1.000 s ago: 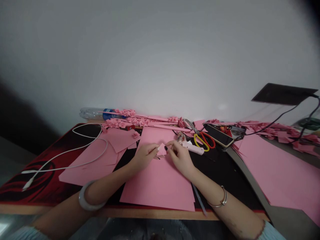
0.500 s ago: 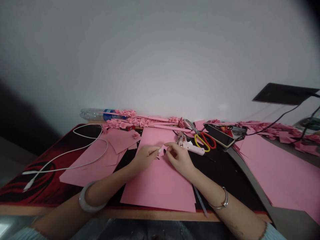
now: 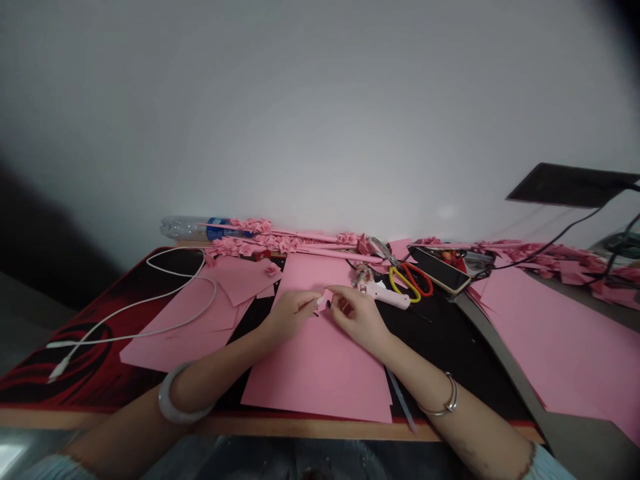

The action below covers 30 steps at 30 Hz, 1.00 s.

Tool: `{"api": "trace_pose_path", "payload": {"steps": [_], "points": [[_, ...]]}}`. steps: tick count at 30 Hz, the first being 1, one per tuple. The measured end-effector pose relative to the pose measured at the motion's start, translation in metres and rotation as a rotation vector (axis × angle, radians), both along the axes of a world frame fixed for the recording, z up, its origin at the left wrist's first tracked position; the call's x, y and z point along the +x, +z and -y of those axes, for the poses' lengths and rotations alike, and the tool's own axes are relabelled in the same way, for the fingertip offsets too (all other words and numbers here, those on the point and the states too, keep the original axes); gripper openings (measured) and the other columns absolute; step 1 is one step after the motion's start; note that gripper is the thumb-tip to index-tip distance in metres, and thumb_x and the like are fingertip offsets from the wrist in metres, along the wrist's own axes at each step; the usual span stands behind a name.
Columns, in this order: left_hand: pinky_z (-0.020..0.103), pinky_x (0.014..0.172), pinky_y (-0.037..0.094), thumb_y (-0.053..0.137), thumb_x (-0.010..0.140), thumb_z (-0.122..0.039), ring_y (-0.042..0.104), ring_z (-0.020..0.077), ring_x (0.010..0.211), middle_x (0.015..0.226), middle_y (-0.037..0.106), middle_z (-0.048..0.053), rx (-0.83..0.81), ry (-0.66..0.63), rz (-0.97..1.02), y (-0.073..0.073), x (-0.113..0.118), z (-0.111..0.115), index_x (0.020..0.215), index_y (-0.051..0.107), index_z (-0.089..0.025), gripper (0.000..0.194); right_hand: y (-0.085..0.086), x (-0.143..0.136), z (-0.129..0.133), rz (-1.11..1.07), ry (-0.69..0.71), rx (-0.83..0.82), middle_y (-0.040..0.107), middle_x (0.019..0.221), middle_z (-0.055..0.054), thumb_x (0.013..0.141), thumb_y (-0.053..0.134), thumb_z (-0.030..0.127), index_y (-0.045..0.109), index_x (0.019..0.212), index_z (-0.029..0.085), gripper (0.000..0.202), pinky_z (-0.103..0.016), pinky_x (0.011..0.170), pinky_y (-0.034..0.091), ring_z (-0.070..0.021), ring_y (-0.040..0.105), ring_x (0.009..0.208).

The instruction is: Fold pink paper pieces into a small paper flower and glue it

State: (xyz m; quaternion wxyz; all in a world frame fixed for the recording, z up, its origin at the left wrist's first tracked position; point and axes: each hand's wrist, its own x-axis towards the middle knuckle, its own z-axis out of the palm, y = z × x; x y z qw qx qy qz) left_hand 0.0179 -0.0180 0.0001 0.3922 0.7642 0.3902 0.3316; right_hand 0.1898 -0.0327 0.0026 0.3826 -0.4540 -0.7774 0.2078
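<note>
Between my two hands is a small piece of pink paper (image 3: 325,299), pinched from both sides. My left hand (image 3: 291,316) has its thumb and fingertips closed on the paper's left side. On the other side, my right hand (image 3: 361,319) grips it with bent fingers. Both hands are over a large pink paper sheet (image 3: 320,373) that lies on the dark mat. Just right of my right hand lies a pale pink glue gun (image 3: 385,295). Beyond it are scissors (image 3: 413,283) with one yellow and one red handle loop.
Paper flower stems (image 3: 320,250) line the wall beside a plastic bottle (image 3: 185,228). A white cable (image 3: 165,330) loops over pink sheets at left. To the right are a phone (image 3: 443,270) and a pink paper stack (image 3: 555,347). A clear glue stick (image 3: 401,402) lies near the table edge.
Both hands stay in nearly the same place. The small paper piece has turned slightly between the fingertips, and the right fingers have shifted a little.
</note>
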Motion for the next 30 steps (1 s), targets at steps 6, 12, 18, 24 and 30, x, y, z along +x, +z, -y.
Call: {"api": "trace_pose_path", "payload": {"steps": [6,12,18,24,30], "points": [[0.021,0.060,0.038,0.036,0.083,-0.026,0.048,0.0126,0.064,0.063,0.051,0.000,0.049,0.009,-0.066,0.0019,0.0000,0.0011,0.067,0.054,-0.014,0.028,-0.0003,-0.0005,-0.0003,0.011,0.003,-0.022,0.060,0.068,-0.001,0.074,0.048,0.012,0.057,0.103,0.014,0.030,-0.021,0.055,0.045,-0.0096,0.054,0.057],[0.021,0.060,0.038,0.035,0.083,-0.025,0.048,0.0124,0.063,0.062,0.051,-0.001,0.074,0.006,-0.092,0.0014,0.0005,0.0015,0.067,0.054,-0.014,0.027,0.0010,-0.0010,0.0001,0.040,-0.009,-0.017,0.060,0.069,-0.001,0.071,0.047,0.008,0.058,0.102,0.014,0.033,-0.021,0.057,0.044,-0.0091,0.053,0.057],[0.023,0.063,0.044,0.039,0.082,-0.028,0.052,0.0129,0.066,0.066,0.054,0.000,-0.014,0.016,-0.013,-0.0018,0.0015,0.0010,0.071,0.057,-0.014,0.026,0.0015,-0.0002,0.0005,0.037,-0.038,-0.008,0.062,0.073,-0.002,0.071,0.046,0.007,0.059,0.103,0.014,0.035,-0.021,0.058,0.043,-0.0098,0.054,0.059],[0.029,0.071,0.051,0.047,0.079,-0.035,0.058,0.0142,0.074,0.075,0.057,0.002,-0.285,-0.001,0.249,-0.0043,0.0052,0.0010,0.081,0.059,-0.013,0.024,-0.0003,0.0031,0.0001,0.011,-0.033,0.028,0.064,0.085,-0.005,0.076,0.041,0.007,0.058,0.106,0.016,0.035,-0.024,0.063,0.043,-0.0122,0.056,0.068],[0.033,0.078,0.050,0.059,0.074,-0.035,0.061,0.0162,0.082,0.083,0.063,0.003,-0.566,-0.022,0.409,-0.0069,0.0079,-0.0010,0.092,0.061,-0.015,0.027,0.0008,0.0046,-0.0011,0.013,-0.002,0.113,0.061,0.079,-0.005,0.081,0.040,0.008,0.061,0.105,0.018,0.034,-0.027,0.066,0.043,-0.0147,0.055,0.072]]}}
